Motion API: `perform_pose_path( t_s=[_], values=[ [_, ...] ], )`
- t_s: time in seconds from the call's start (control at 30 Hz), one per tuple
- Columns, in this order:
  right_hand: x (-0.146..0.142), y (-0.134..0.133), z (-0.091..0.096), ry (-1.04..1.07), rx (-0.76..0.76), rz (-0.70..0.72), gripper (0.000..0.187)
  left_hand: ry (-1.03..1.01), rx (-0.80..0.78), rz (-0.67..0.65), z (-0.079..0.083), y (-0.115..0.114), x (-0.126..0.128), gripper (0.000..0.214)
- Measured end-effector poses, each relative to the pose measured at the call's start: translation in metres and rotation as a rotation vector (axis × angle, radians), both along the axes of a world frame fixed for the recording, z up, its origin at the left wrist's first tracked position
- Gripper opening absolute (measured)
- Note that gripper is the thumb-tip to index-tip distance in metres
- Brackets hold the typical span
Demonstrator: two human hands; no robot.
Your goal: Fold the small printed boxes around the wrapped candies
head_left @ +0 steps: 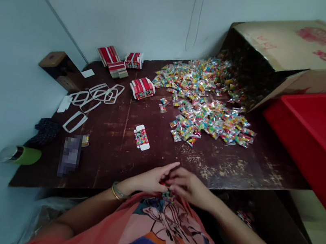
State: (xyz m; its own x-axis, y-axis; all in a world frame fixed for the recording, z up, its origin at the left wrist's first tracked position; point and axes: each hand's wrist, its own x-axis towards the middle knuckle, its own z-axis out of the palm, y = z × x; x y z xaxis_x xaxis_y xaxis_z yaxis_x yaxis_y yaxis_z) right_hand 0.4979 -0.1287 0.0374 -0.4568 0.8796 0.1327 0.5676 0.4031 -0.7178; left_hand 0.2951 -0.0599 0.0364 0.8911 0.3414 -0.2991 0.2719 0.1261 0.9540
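Small red item (163, 183), mostly hidden between the hands (187, 186)

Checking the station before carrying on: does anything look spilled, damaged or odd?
Wrapped candies lie loose on the table, heaped by the open end of a cardboard box: spill-like, but possibly deliberate. The table also looks worn, with pale scuffs near its front edge.

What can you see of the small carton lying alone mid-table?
The carton looks like thin printed card, mostly red with a busy multicoloured pattern; the print is too small to read. Plain white flaps stick out at both ends. It lies on the brown table, slightly slanted and apparently flat, left of the wrapped sweets and ahead of the left hand. Only the table touches it.
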Motion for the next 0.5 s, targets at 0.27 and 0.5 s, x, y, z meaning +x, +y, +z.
perform_pose_path(
  t_s=[0.27,0.5],
  values=[
    [0.042,0.054,-0.067,-0.457,0.179,-0.557,0.043,0.27,0.304,-0.165,0.016,0.023,-0.02,0.029],
    [0.005,-0.052,-0.074,-0.345,0.144,-0.323,0.06,0.067,-0.234,0.636,-0.011,0.033,-0.019,0.031]
  ],
)
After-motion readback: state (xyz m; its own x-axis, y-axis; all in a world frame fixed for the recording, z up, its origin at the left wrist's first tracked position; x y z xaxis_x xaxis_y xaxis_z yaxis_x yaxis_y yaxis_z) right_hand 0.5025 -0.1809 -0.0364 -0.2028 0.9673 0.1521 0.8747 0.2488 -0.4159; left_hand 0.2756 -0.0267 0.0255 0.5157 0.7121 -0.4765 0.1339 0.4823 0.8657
